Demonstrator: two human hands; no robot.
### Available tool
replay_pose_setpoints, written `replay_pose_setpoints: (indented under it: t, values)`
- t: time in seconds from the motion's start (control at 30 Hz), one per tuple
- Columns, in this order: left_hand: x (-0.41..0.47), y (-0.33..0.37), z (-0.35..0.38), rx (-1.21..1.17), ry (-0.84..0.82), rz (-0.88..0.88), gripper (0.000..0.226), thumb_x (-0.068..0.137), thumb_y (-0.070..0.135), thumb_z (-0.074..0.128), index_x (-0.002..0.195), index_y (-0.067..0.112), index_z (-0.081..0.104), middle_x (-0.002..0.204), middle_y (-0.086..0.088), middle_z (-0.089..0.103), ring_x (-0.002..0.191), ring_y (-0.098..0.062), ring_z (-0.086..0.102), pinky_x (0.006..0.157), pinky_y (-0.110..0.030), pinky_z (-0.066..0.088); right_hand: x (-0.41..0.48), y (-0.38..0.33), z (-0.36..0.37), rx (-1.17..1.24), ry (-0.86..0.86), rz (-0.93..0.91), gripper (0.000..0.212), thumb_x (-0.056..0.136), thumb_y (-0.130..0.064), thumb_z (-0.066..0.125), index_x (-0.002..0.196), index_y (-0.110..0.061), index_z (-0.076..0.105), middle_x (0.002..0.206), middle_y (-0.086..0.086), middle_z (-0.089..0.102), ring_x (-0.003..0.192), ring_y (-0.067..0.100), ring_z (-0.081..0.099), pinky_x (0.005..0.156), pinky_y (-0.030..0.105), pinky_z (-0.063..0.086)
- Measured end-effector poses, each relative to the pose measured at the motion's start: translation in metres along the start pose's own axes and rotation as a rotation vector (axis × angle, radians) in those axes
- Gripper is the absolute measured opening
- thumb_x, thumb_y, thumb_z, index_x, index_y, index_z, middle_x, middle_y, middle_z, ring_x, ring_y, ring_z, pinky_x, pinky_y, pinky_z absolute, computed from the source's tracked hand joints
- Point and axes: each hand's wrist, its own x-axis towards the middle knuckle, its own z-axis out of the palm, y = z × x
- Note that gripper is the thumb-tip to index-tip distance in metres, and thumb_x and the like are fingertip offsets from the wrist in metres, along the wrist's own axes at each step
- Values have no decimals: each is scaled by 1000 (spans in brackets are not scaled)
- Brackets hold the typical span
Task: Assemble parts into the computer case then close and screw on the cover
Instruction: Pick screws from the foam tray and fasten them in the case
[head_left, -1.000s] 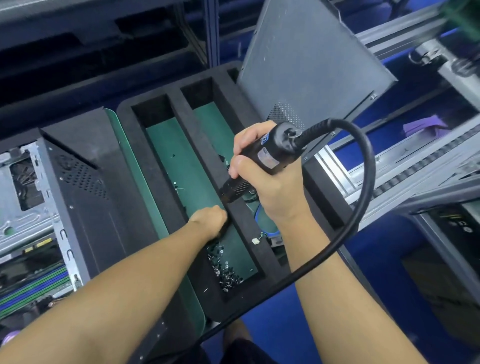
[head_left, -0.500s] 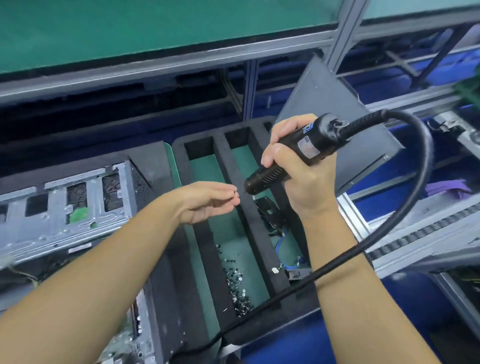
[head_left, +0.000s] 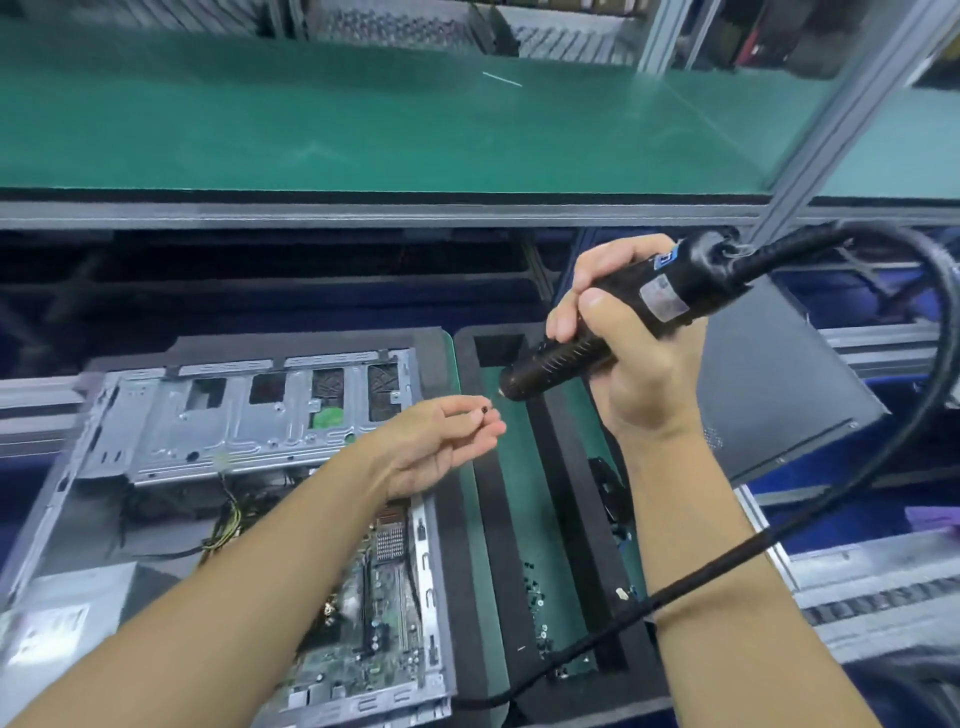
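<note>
Head view — computer case (head_left: 234, 428), uncovered, silvery

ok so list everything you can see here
computer case: 1, silver, open, left
motherboard: 1, green, inside the case
foam tray: 1, black, right of the case
loose screws: many, dark, in a tray compartment
cover panel: 1, grey, right, behind the tray
shelf: 1, green, above
electric screwdriver: 1, black, corded, held above the tray
screw: 1, dark, beside the screwdriver tip
left hand: pinches the screw
right hand: grips the screwdriver
</note>
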Motion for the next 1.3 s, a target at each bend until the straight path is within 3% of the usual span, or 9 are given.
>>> replay_pose_setpoints:
  t: [0.1, 0.3, 0.47, 0.6, 0.73, 0.9, 1.03, 1.2, 1.3]
  values:
    - [1, -7, 2, 314, 23, 48, 12, 95, -4, 57, 105, -2, 62, 90, -14, 75, 87, -22, 75, 69, -25, 60, -4, -5, -1, -47, 13, -22, 21, 75, -1, 61, 86, -19, 61, 80, 9, 59, 58, 33, 51, 62, 54, 45]
    - [32, -46, 37, 1389, -121, 181, 11, 92, 9, 57, 88, 6, 67, 78, -3, 74, 64, -9, 69, 60, -19, 51, -26, -15, -39, -168, 72, -14, 26, 76, 0, 61, 85, -24, 64, 79, 10, 58, 59, 37, 52, 59, 55, 45]
    - [74, -94, 54, 1877, -261, 35, 15, 92, 22, 58, 84, 12, 67, 89, -7, 74, 86, -23, 69, 81, -32, 55, -58, -11, -77, -240, 137, 91, 31, 78, 2, 61, 85, -28, 65, 75, 6, 60, 57, 35, 53, 61, 46, 46]
    - [103, -131, 49, 2070, -312, -27, 17, 88, 9, 50, 89, 7, 67, 97, -11, 67, 92, -33, 65, 84, -41, 56, -83, 1, -100, -240, 184, 173, 31, 75, 9, 61, 86, -20, 62, 78, 8, 60, 55, 33, 53, 61, 36, 47]
    - [124, -157, 34, 2167, -371, -132, 25, 86, 4, 52, 98, 16, 68, 108, -6, 65, 96, -29, 65, 86, -36, 55, -103, 16, -112, -243, 217, 207, 35, 73, 20, 58, 85, -12, 59, 75, 8, 59, 55, 26, 53, 59, 31, 48]
    - [135, -182, 21, 2355, -479, -169, 23, 84, 8, 65, 104, 21, 67, 113, -4, 63, 101, -28, 64, 75, -33, 52, -114, 30, -125, -225, 252, 236, 38, 72, 26, 56, 86, -10, 57, 77, 10, 59, 57, 23, 54, 60, 33, 48]
    - [137, -210, 21, 2421, -600, -278, 27, 86, 7, 69, 112, 11, 64, 117, -8, 60, 106, -33, 63, 80, -44, 55, -115, 34, -134, -208, 269, 243, 36, 74, 23, 56, 87, -10, 57, 77, 11, 58, 56, 24, 55, 59, 34, 49]
    - [140, -235, 15, 2442, -507, -232, 31, 88, -11, 52, 116, -1, 57, 121, -18, 56, 112, -40, 59, 86, -49, 48, -115, 36, -142, -220, 262, 256, 40, 73, 26, 58, 86, -12, 57, 77, 5, 59, 60, 15, 56, 61, 29, 48]
    - [144, -236, 13, 2463, -529, -182, 32, 85, -15, 48, 113, -2, 58, 116, -19, 57, 109, -40, 59, 78, -47, 46, -113, 36, -146, -214, 269, 259, 39, 73, 26, 57, 85, -11, 57, 76, 7, 58, 59, 16, 55, 60, 30, 48]
